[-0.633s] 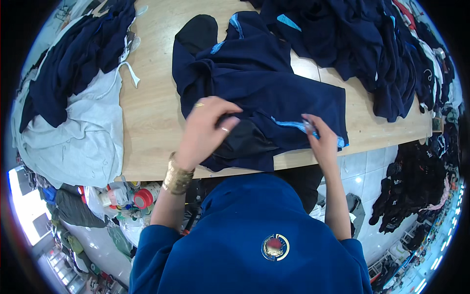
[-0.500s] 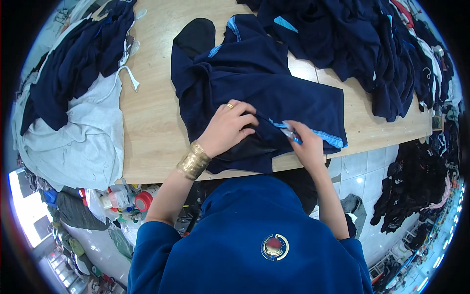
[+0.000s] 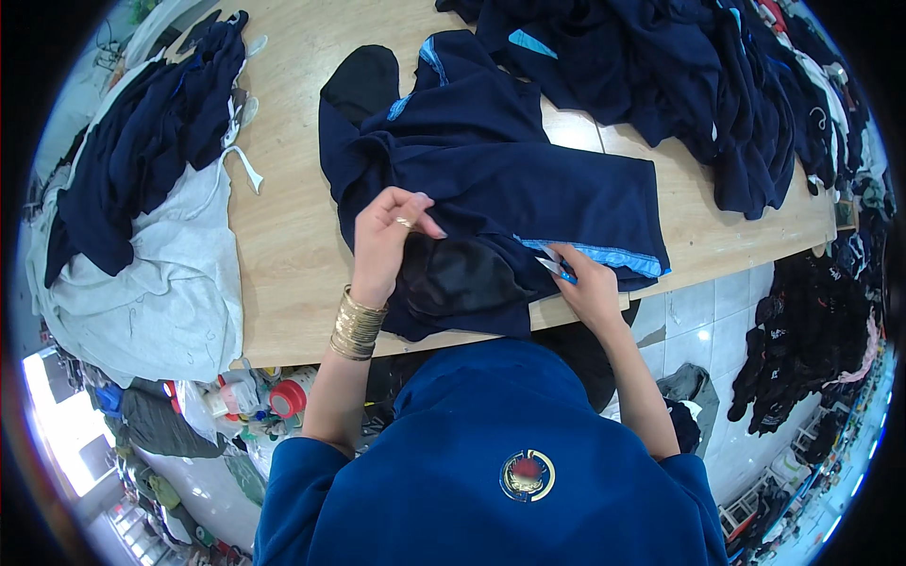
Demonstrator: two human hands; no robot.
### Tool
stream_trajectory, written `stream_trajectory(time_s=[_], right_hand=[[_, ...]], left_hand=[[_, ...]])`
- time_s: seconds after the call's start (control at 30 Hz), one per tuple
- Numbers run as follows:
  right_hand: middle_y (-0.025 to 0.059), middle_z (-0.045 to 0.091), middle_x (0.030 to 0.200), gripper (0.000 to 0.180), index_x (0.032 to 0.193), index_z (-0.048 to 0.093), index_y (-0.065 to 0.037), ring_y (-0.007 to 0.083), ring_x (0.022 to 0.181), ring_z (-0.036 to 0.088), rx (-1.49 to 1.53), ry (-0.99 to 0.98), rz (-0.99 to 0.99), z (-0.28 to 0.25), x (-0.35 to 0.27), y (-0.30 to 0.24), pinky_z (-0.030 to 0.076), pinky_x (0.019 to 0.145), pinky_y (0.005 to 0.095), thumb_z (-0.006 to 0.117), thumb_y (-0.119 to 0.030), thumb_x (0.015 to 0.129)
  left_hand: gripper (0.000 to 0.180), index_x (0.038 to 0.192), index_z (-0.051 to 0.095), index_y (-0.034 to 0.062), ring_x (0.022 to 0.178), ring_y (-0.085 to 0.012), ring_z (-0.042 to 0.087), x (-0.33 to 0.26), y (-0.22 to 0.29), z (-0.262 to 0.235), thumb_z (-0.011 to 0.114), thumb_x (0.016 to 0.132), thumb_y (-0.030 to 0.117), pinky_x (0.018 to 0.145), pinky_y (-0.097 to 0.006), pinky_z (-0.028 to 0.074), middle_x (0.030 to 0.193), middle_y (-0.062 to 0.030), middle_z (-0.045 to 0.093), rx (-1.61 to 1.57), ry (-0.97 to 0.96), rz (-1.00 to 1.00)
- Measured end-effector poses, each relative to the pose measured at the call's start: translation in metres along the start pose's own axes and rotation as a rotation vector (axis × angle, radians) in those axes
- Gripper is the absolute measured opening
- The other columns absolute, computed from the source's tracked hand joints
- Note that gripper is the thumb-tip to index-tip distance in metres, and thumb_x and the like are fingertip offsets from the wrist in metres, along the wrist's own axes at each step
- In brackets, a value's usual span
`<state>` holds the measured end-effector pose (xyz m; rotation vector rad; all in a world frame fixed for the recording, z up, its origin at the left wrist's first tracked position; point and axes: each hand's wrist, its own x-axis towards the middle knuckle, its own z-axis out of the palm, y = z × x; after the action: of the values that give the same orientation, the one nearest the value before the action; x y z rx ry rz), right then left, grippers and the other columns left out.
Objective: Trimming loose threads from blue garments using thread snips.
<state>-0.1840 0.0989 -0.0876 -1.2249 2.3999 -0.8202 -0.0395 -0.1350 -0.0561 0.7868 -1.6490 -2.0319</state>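
A navy garment (image 3: 528, 179) with light blue trim lies spread on the wooden table (image 3: 293, 255). My left hand (image 3: 387, 231), with gold bangles at the wrist, pinches a fold of its fabric and holds it back. Beneath that fold a black lining piece (image 3: 462, 278) shows. My right hand (image 3: 593, 288) grips small blue-handled snips (image 3: 555, 270), whose tip sits at the light blue trim near the garment's lower edge. Both hands are over the table's front edge.
A pile of navy and grey clothes (image 3: 142, 217) covers the table's left end. More dark garments (image 3: 717, 85) are heaped at the back right. Bottles and clutter (image 3: 255, 396) sit below the table at left. Dark clothing (image 3: 812, 349) lies on the tiled floor at right.
My left hand has slid a little to the left and pulled the navy fold back, uncovering the black lining. My right hand with the snips has hardly shifted.
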Motion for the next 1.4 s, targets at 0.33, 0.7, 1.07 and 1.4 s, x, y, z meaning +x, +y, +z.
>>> stream_trajectory(time_s=[0.33, 0.7, 1.07, 1.4], right_hand=[[0.0127, 0.064, 0.079, 0.020, 0.096, 0.059, -0.004, 0.0294, 0.071, 0.063, 0.384, 0.079, 0.137, 0.002, 0.024, -0.023, 0.047, 0.061, 0.0303, 0.062, -0.016, 0.081], [0.0127, 0.062, 0.080, 0.020, 0.095, 0.060, -0.006, 0.0294, 0.070, 0.061, 0.312, 0.102, 0.139, 0.017, -0.004, -0.011, 0.047, 0.060, 0.0312, 0.062, -0.005, 0.076], [0.0118, 0.064, 0.085, 0.019, 0.098, 0.059, -0.004, 0.0256, 0.079, 0.063, 0.372, -0.008, 0.176, 0.006, 0.003, -0.009, 0.047, 0.069, 0.0284, 0.062, -0.012, 0.081], [0.0083, 0.058, 0.077, 0.038, 0.105, 0.055, -0.011, 0.0223, 0.069, 0.058, 0.257, -0.192, 0.260, -0.014, 0.009, -0.022, 0.045, 0.064, 0.0297, 0.063, -0.038, 0.079]], left_hand=[[0.011, 0.083, 0.063, 0.0025, 0.071, -0.0173, 0.058, 0.022, -0.005, 0.044, 0.063, 0.080, 0.013, 0.068, -0.026, 0.047, 0.075, -0.0063, 0.061, 0.723, -0.341, 0.252], [0.017, 0.077, 0.066, 0.0031, 0.072, -0.0242, 0.057, 0.044, -0.024, 0.059, 0.067, 0.075, 0.020, 0.071, -0.031, 0.046, 0.073, -0.0073, 0.062, 1.018, -0.572, 0.274], [0.015, 0.081, 0.063, 0.0001, 0.061, -0.0049, 0.055, 0.043, -0.014, 0.057, 0.064, 0.082, 0.015, 0.058, -0.019, 0.045, 0.069, -0.0014, 0.062, 0.419, -0.479, -0.178], [0.015, 0.088, 0.064, 0.0004, 0.063, -0.0056, 0.056, 0.041, -0.012, 0.055, 0.064, 0.081, 0.013, 0.060, -0.020, 0.045, 0.072, -0.0032, 0.064, 0.393, -0.489, -0.158]])
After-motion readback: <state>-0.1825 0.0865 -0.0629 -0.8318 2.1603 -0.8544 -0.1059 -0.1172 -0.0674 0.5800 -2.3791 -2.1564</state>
